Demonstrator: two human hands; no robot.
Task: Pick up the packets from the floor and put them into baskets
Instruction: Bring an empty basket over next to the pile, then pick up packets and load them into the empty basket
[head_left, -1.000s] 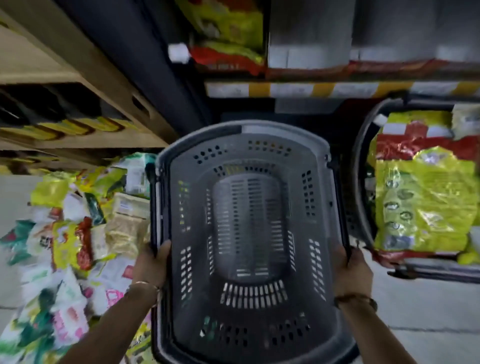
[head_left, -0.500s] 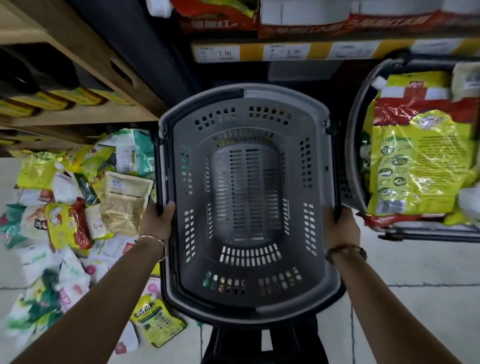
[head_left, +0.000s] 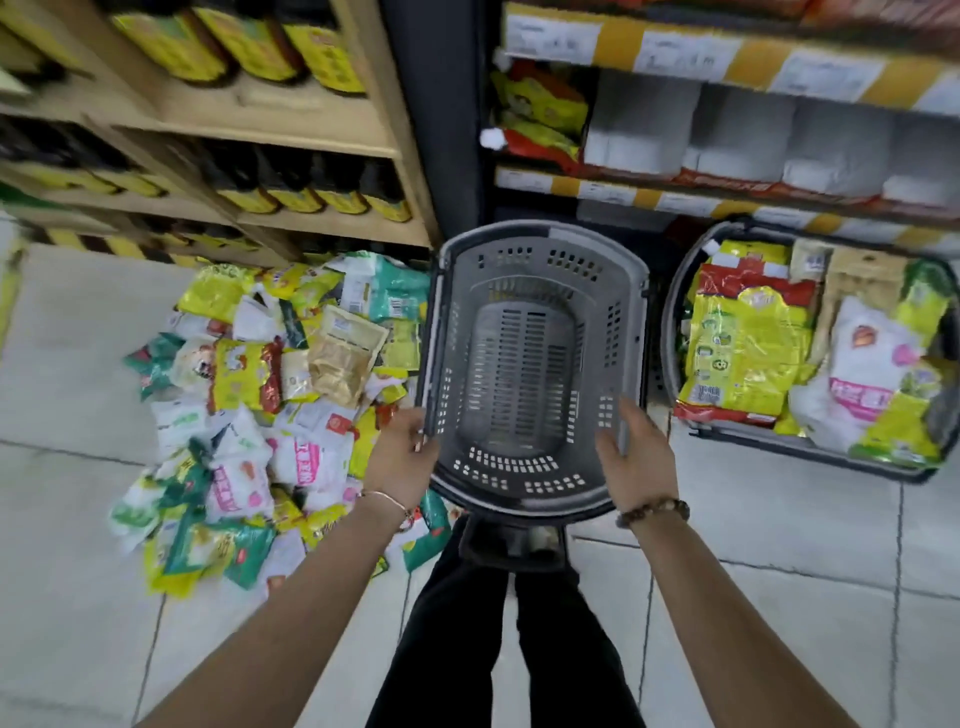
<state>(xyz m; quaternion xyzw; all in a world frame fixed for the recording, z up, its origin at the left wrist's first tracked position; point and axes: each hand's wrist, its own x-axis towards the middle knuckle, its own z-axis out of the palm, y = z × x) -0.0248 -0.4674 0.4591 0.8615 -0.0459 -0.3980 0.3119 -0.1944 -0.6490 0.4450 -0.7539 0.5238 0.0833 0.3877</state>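
Empty basket: an empty grey perforated plastic basket (head_left: 540, 291) sits at the centre with its open top facing the camera. It holds no packets. Whether it rests on the floor cannot be told.
Left hand: the left hand (head_left: 408, 460) grips the left rim close to the near corner, with the thumb on top of the edge and the fingers curled round it.
Right hand: the right hand (head_left: 636, 460) lies against the right rim, its fingers (head_left: 626, 421) stretched almost straight along the edge and the thumb set apart on the inner side.
Packets: a heap of yellow, green, white and red plastic packets (head_left: 249, 395) lies on the pale tiled floor (head_left: 78, 571), left of the grey basket. Its edge reaches that basket's left wall, and some packets lie under the left forearm.
Second basket: a dark-rimmed basket (head_left: 671, 322) stands just beside the empty one on the right, filled to the top. A large yellow packet (head_left: 743, 353) and a white-and-pink packet (head_left: 862, 374) lie uppermost.
Wrists: a thin bangle (head_left: 387, 499) on the left, a beaded bracelet (head_left: 654, 512) on the right.
Shelves: wooden shelves (head_left: 291, 119) carrying dark bottles with yellow labels stand behind the heap.
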